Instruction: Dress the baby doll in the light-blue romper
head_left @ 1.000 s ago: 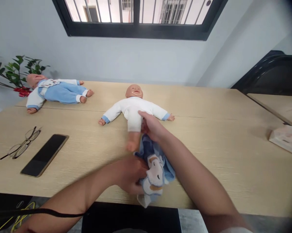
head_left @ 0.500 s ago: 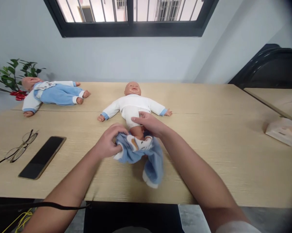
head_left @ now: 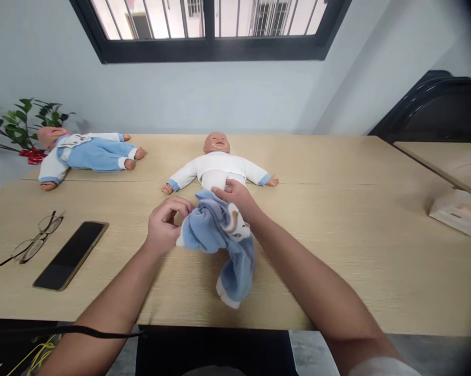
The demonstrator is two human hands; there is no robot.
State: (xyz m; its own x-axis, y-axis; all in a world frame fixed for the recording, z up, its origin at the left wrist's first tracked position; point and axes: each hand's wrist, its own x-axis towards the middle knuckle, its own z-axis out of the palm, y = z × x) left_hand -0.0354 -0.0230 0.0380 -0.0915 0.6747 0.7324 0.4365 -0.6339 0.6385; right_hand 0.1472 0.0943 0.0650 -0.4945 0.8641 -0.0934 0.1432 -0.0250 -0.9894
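Observation:
A baby doll [head_left: 216, 162] in a white long-sleeved top with blue cuffs lies on its back, arms spread, head towards the wall. Blue doll trousers [head_left: 208, 224] with white cuffs and a printed white patch are bunched over its legs, which they hide. One trouser leg hangs towards the near table edge. My left hand [head_left: 167, 222] pinches the left part of the trousers by the white cuff. Closed around the doll's lower body at the hip is my right hand [head_left: 239, 201]; its fingertips are partly hidden.
A second doll [head_left: 98, 154] in blue trousers lies at the back left by a plant [head_left: 22, 122]. Glasses [head_left: 34, 240] and a phone [head_left: 71, 256] rest on the left of the table [head_left: 337, 235]. A tissue pack [head_left: 458, 211] sits far right.
My left hand has drawn the trousers up and over the doll's legs, which showed before. The loose trouser leg has swung left. My right hand stays at the doll's hip.

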